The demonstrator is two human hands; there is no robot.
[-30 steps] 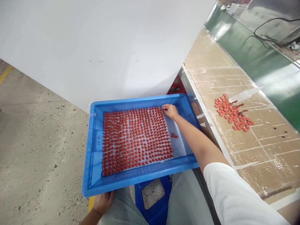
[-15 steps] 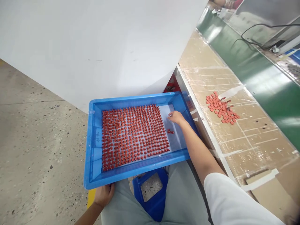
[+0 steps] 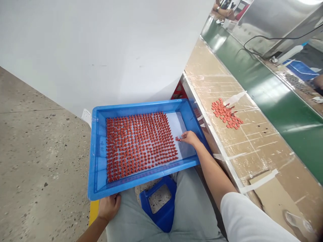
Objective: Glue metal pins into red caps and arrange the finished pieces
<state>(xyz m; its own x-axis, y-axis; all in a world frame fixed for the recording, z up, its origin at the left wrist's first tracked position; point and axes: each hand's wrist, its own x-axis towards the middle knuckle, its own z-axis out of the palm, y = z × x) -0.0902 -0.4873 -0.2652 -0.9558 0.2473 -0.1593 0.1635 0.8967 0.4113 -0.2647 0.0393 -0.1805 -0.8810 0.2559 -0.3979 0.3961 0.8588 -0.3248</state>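
A blue plastic tray (image 3: 136, 189) rests over my lap, filled with rows of small red pointed parts (image 3: 141, 141) on a pale sheet. My left hand (image 3: 109, 205) grips the tray from below at its near left corner; its fingertips are hidden under the rim. Inside the tray's right end, my right hand (image 3: 190, 137) has thumb and fingers pinched on a small red part (image 3: 178, 138), just right of the last row. Bare sheet (image 3: 185, 151) shows around that hand.
Right of the tray runs a cardboard-covered bench (image 3: 227, 148) with a cluster of red discs (image 3: 225, 114) and a few upright red pieces. Behind it lies a green belt (image 3: 285, 111). A white panel (image 3: 108, 50) stands ahead; a blue stool (image 3: 160, 215) is below. Another person's hand (image 3: 228, 13) is at the far top.
My right hand has moved down toward me within the tray and closed on the red part lying loose there. The left hand stays at the tray's corner. The view has shifted slightly right.
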